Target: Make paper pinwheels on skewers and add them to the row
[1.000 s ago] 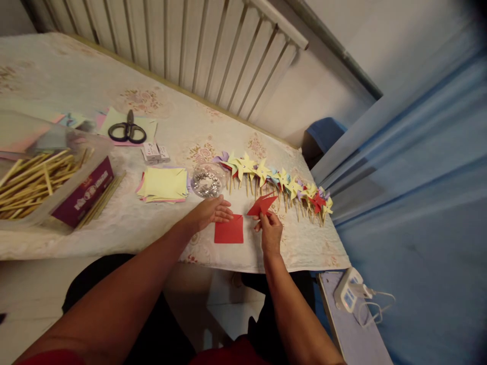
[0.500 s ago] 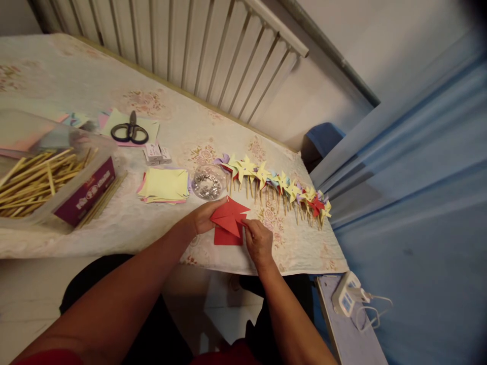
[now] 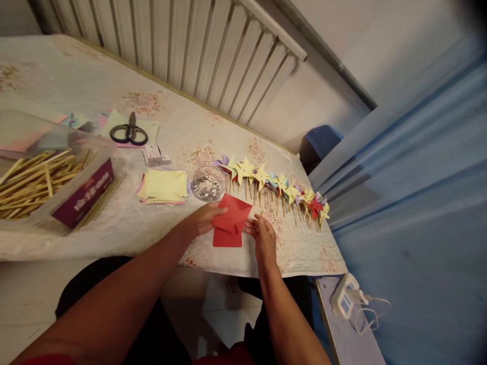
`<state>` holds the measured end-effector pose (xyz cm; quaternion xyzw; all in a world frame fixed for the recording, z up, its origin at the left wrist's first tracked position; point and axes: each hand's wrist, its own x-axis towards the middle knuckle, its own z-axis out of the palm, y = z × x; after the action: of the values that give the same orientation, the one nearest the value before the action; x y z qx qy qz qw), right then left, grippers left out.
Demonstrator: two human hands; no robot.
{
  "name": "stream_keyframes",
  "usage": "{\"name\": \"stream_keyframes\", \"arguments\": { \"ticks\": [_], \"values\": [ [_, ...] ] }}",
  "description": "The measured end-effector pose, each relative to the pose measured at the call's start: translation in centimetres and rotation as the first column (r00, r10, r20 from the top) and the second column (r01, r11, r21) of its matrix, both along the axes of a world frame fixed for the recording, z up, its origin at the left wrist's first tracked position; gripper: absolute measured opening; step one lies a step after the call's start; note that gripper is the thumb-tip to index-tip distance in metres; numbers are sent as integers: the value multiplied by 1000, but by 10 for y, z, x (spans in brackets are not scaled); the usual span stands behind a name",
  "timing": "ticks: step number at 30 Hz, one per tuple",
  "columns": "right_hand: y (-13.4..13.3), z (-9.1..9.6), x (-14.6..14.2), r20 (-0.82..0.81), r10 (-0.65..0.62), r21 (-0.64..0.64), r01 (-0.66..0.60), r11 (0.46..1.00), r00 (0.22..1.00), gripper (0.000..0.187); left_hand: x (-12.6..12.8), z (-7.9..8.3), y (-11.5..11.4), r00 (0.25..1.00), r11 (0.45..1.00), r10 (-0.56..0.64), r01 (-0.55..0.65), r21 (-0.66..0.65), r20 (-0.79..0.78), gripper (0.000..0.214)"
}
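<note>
Pinching the folded red paper [image 3: 236, 211], the left hand [image 3: 201, 219] alone, right hand [image 3: 263, 237] open beside it, could let its folds spring apart.

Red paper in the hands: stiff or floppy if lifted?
Probably floppy and light: the red paper looks thin and creased, pinched by the left hand, right hand at its edge. Pushed, it would likely buckle, not slide.

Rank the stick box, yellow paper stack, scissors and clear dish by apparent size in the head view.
Largest to smallest:
1. stick box, though it sits nearer the camera, which helps
2. yellow paper stack
3. scissors and clear dish look about alike, so they are not ranked
</note>
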<state>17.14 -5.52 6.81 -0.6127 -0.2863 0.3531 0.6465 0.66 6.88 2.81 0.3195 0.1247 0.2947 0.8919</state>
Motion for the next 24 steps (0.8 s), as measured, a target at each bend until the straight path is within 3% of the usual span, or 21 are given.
{"name": "stream_keyframes", "arguments": {
  "ticks": [8, 17, 24],
  "values": [
    [7, -1, -13, -125, 166, -42, -172, 984, 978, 35, 0, 10, -2, 997, 999, -35, 36, -14, 76, 30],
    [19, 9, -22, -199, 216, -42, -228, 973, 956, 27, -2, 16, -4, 998, 998, -29, 32, -45, 63, 27],
    [24, 4, -20, -168, 213, -56, -225, 973, 962, 30, -1, 13, -4, 999, 999, -21, 22, -32, 32, 31]
  ]
}}
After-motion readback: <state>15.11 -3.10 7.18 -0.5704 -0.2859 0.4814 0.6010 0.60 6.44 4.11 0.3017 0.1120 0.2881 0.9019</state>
